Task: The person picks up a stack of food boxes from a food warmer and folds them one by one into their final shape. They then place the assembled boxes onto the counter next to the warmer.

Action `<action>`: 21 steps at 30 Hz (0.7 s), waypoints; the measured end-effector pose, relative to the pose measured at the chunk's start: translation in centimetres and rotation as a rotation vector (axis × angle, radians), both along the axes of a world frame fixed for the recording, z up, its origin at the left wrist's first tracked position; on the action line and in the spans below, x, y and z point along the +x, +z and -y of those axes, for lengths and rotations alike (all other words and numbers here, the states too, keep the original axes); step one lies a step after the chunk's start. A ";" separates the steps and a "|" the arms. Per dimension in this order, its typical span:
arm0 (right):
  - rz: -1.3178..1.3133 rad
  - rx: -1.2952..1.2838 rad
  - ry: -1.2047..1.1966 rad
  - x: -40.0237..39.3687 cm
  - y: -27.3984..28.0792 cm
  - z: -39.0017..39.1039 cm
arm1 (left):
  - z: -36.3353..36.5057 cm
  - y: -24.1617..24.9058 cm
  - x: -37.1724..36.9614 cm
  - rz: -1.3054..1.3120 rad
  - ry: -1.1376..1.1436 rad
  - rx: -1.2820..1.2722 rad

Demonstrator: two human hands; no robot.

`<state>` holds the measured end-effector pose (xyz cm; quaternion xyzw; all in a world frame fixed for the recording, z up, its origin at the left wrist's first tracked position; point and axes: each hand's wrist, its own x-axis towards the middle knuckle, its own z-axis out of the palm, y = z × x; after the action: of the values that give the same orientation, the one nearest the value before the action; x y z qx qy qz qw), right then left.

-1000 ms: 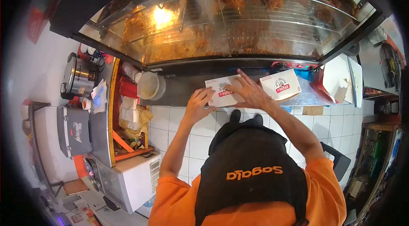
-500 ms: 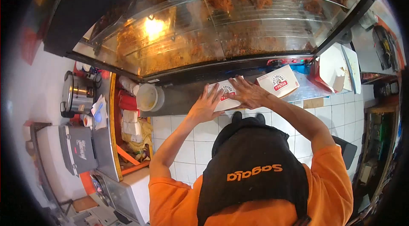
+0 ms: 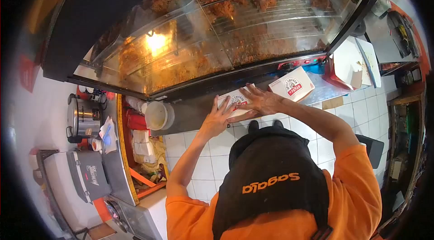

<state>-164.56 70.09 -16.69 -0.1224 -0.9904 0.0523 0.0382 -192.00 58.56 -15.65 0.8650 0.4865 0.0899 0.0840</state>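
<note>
Clock positions are read from the first printed box, with twelve o'clock pointing away from the wearer.

Nearest, at five o'clock, is the wearer's black apron (image 3: 271, 167).

The first printed box (image 3: 236, 98) lies on the metal counter (image 3: 192, 114) in front of the wearer. Progress: its printed top panel is down over the box and appears to be closed. The fingers cover part of the edges, so full seating of the lid cannot be confirmed. Handling of this box is judged incomplete, since both hands are on it.

The left hand (image 3: 216, 120) is open, fingers spread, touching the box at its eight o'clock side; it grasps nothing. The right hand (image 3: 264, 101) is open, palm down, fingers fanned across the panel from the three o'clock side; it is unclenched.

The second printed box (image 3: 294, 87) sits just beside the right hand, between two and three o'clock. Its top is down and no hand touches it. Contents of both boxes cannot be seen.

A round plastic tub (image 3: 156, 115) stands near nine o'clock. Farthest, at twelve o'clock, is the glass display cabinet (image 3: 226, 18), holding browned food on wire racks.
</note>
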 end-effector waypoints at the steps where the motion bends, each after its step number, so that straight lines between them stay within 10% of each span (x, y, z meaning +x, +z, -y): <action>1: 0.029 -0.039 -0.012 0.0 1.0 0.2 | 0.0 0.0 0.0 -0.027 0.015 -0.030; 8: -0.035 -0.086 -0.046 0.7 2.8 1.5 | 0.4 -0.8 0.0 0.252 0.087 -0.111; 17: -0.198 0.100 -0.210 -0.1 -0.9 3.1 | 0.2 -1.3 0.6 -0.004 0.139 0.106; 21: -0.227 -0.108 -0.402 5.8 7.7 3.6 | 1.9 0.3 2.3 0.147 0.237 0.136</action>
<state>-158.80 66.53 -9.01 -0.3124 -0.9312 0.1099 0.1521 -189.69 56.67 -15.34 0.7964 0.5704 0.1947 0.0495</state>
